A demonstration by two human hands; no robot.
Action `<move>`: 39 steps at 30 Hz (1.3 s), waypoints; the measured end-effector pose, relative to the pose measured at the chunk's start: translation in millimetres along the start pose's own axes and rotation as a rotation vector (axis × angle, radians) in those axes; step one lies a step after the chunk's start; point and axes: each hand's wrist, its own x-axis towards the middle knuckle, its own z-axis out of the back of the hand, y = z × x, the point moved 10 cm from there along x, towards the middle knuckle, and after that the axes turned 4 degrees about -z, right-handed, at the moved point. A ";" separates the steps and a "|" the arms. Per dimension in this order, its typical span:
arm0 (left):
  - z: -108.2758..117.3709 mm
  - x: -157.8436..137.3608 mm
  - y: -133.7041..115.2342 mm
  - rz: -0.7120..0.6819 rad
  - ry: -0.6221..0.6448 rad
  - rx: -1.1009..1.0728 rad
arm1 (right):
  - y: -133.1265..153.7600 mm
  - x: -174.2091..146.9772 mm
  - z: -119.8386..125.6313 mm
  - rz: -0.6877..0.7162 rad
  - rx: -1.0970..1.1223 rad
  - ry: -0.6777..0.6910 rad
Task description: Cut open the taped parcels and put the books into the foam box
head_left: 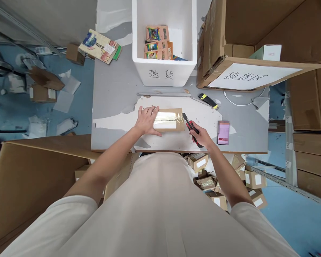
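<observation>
A small taped cardboard parcel (171,119) with a white label lies on the grey table (112,103) in front of me. My left hand (147,120) rests flat on the parcel's left end, fingers spread. My right hand (202,136) grips a red and black utility knife (190,126); its blade tip touches the parcel's right edge.
A white foam box (164,67) holding colourful books stands at the back, beside a big cardboard carton (256,75) with a paper sign. A yellow and black knife (208,100), a white cable (238,102) and a pink phone (224,132) lie right. Small parcels (224,178) pile on the floor.
</observation>
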 end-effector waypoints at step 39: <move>-3.8 3.3 -0.5 0.023 0.047 0.010 | 11.7 8.6 7.0 0.035 -0.181 0.314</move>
